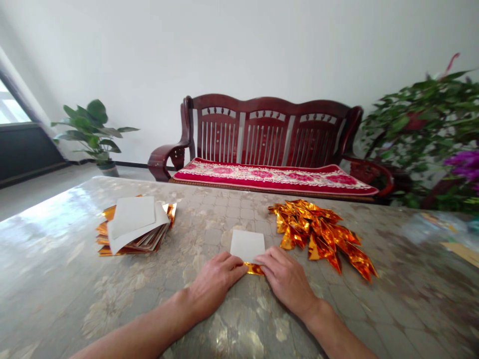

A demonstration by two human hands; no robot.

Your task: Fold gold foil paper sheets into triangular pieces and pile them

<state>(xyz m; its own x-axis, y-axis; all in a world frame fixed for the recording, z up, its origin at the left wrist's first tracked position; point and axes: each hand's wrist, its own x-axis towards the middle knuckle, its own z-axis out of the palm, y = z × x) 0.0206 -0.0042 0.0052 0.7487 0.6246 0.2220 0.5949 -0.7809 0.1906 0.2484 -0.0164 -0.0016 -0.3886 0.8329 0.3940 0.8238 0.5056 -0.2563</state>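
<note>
A square of white-backed paper (pixel 247 246) lies on the table in front of me, with a strip of gold foil (pixel 254 269) showing along its near edge. My left hand (pixel 213 281) and my right hand (pixel 286 281) hold that near edge from both sides, fingertips on the white face. To the left sits a fanned stack of gold-foil sheets (pixel 134 227), white sides partly up. A loose heap of folded gold-foil pieces (pixel 318 237) lies to the right, close to my right hand.
The stone-patterned table (pixel 209 214) has a glossy cover. Beyond it stand a dark red wooden bench (pixel 265 132) with a red floral cushion (pixel 275 178), a potted plant (pixel 92 132) and a leafy flowering plant (pixel 422 134). Flat papers (pixel 464 252) lie at the table's right edge.
</note>
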